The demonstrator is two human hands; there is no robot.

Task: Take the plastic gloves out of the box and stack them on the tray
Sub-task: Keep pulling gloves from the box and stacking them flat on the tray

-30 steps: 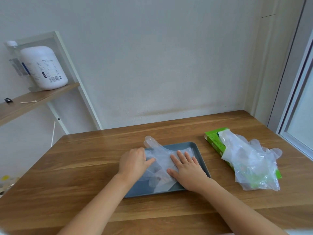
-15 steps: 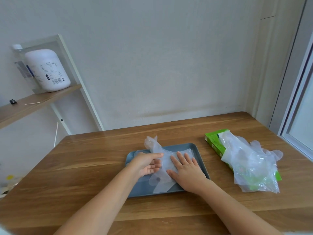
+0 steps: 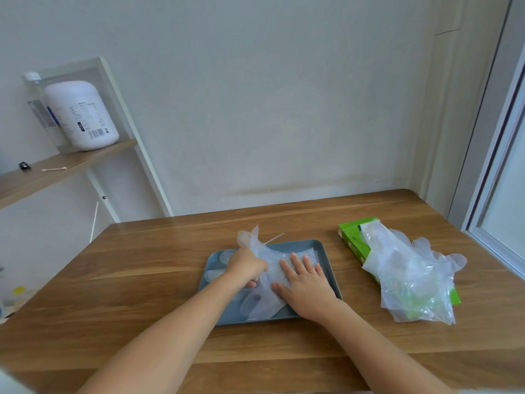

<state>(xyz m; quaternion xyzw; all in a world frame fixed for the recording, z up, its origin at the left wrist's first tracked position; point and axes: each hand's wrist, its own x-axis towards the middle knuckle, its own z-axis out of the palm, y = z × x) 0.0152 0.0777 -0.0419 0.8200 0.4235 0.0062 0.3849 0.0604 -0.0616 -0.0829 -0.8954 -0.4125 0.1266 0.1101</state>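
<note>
A grey-blue tray (image 3: 329,268) lies on the wooden table in front of me. Clear plastic gloves (image 3: 261,304) are spread on it. My left hand (image 3: 246,267) is curled and grips the far end of the top glove (image 3: 250,237), which bunches up and sticks out past the tray's far rim. My right hand (image 3: 305,282) lies flat with straight fingers, pressing the gloves onto the tray. To the right lies the green glove box (image 3: 352,241), with a loose bunch of clear gloves (image 3: 409,280) spilling out over it.
The wooden table (image 3: 142,280) meets a white wall at the back. A shelf (image 3: 56,169) at the left carries a white jug (image 3: 82,115) and a cotton swab. A window frame (image 3: 500,194) runs along the table's right edge.
My left hand went from lying on the gloves to curling round the top glove's far end, which now bunches upward. My right hand stays flat in place.
</note>
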